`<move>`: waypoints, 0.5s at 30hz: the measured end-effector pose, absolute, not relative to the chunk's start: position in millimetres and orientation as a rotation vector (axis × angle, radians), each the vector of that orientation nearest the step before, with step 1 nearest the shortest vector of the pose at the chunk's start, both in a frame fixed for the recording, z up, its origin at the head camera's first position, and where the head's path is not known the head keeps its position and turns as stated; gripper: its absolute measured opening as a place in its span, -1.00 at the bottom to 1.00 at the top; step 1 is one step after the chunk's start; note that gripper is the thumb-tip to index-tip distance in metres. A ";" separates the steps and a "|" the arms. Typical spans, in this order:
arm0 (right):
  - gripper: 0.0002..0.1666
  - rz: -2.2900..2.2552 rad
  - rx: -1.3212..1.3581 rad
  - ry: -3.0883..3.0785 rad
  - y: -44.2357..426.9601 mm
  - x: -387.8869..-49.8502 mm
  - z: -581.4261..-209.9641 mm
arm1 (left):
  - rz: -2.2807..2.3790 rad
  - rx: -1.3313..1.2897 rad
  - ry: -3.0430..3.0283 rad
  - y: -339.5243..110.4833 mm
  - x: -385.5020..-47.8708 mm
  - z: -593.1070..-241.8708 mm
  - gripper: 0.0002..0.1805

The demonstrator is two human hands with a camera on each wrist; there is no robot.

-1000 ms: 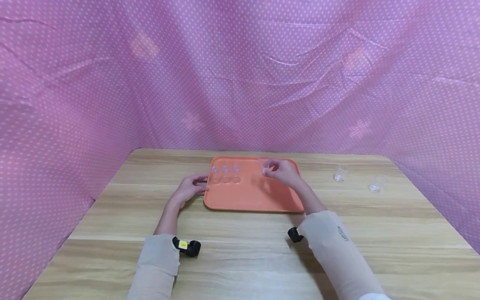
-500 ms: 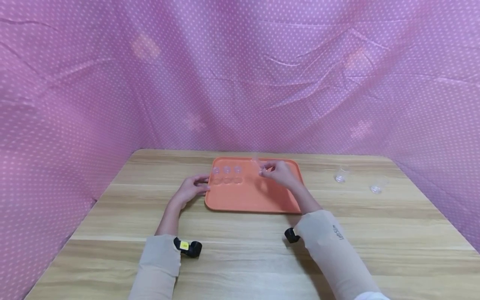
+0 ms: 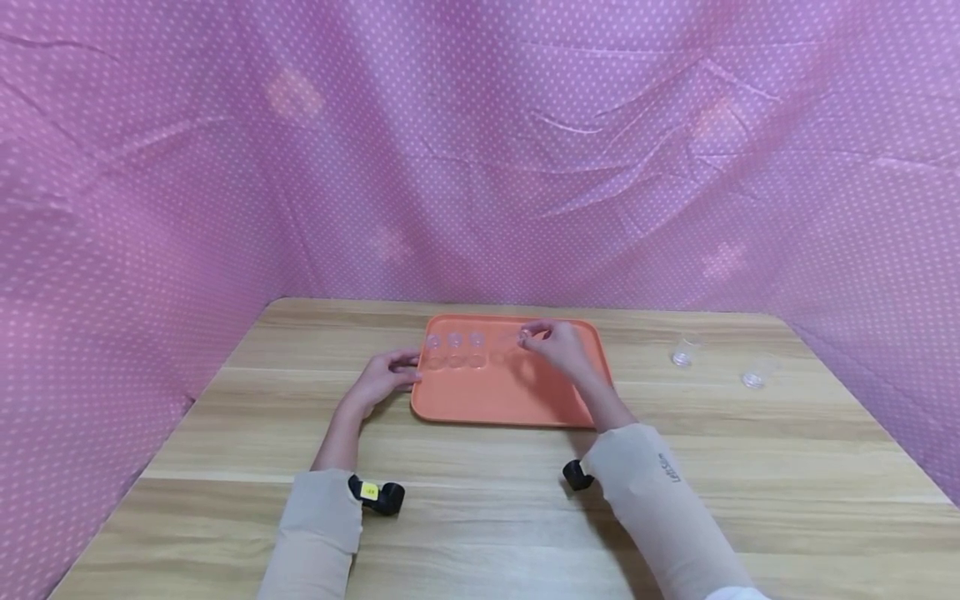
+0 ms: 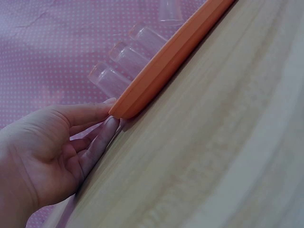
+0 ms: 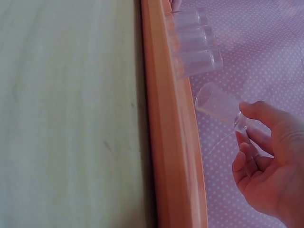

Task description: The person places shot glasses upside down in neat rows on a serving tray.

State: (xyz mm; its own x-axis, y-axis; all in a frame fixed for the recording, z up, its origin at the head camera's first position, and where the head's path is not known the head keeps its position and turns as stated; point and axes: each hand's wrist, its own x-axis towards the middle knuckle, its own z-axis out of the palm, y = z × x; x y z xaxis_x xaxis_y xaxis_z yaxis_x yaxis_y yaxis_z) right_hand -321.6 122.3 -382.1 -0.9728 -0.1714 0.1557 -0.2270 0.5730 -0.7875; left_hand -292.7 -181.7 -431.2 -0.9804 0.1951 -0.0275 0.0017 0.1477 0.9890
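Note:
My right hand point(image 3: 558, 346) pinches a clear cup point(image 5: 219, 105) by its thick base, over the right half of the orange tray point(image 3: 495, 400). In the right wrist view the cup is tilted, its wide mouth pointing away from the fingertips. On the tray's left part, three clear cups point(image 5: 197, 61) stand mouth down in a row, close together. My left hand point(image 3: 380, 379) is at the tray's left edge. Seen from the left wrist, its fingers pinch the rim point(image 4: 147, 88), some above and some below.
Two more clear cups, one nearer point(image 3: 753, 379) and one farther point(image 3: 682, 358), stand on the wooden table point(image 3: 480, 517) right of the tray. A pink dotted cloth point(image 3: 480, 167) hangs behind and at both sides.
My right hand has shifted slightly left and turned the held cup, whose mouth pointed up and now tips left and lower. My left hand stays at the tray's edge.

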 end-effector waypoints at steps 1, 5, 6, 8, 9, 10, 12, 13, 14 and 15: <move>-0.69 1.390 0.346 -2.720 120.9 -321.8 -382.7 | 1.949 0.196 2.262 -182.0 -292.7 -431.2 -0.46; -0.67 1.456 0.322 -2.665 112.9 -323.2 -385.2 | 1.950 0.199 2.258 -182.5 -292.9 -431.7 -0.46; -0.66 1.480 0.312 -2.648 110.6 -323.6 -385.4 | 1.951 0.198 2.258 -182.4 -293.0 -431.9 -0.46; -0.64 1.520 0.287 -2.621 106.5 -324.7 -386.0 | 1.951 0.196 2.257 -182.3 -293.2 -432.1 -0.46; -0.64 1.536 0.281 -2.609 104.6 -325.2 -386.4 | 1.951 0.193 2.257 -182.3 -293.3 -432.2 -0.46; -0.64 1.562 0.275 -2.597 102.9 -325.8 -387.0 | 1.952 0.190 2.258 -182.2 -293.4 -432.3 -0.46; -0.66 1.596 0.272 -2.574 100.0 -327.3 -388.6 | 1.954 0.190 2.258 -182.0 -293.8 -432.5 -0.46; -0.67 1.607 0.280 -2.566 98.9 -327.8 -389.6 | 1.955 0.192 2.256 -181.9 -294.1 -432.6 -0.46; -0.68 1.620 0.288 -2.557 97.8 -328.4 -391.0 | 1.959 0.193 2.254 -181.8 -294.3 -432.6 -0.46; -0.69 1.626 0.299 -2.549 96.8 -328.8 -392.0 | 1.959 0.192 2.254 -181.7 -294.6 -432.5 -0.46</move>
State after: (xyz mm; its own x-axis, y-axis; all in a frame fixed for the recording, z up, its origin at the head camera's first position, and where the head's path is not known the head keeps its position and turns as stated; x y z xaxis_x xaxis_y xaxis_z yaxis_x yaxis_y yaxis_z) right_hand -328.8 96.8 -392.0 -0.9753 -0.1093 0.1921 -0.2203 0.4094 -0.8853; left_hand -294.6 -181.7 -432.5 -0.9807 0.1934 -0.0283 -0.0010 0.1398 0.9902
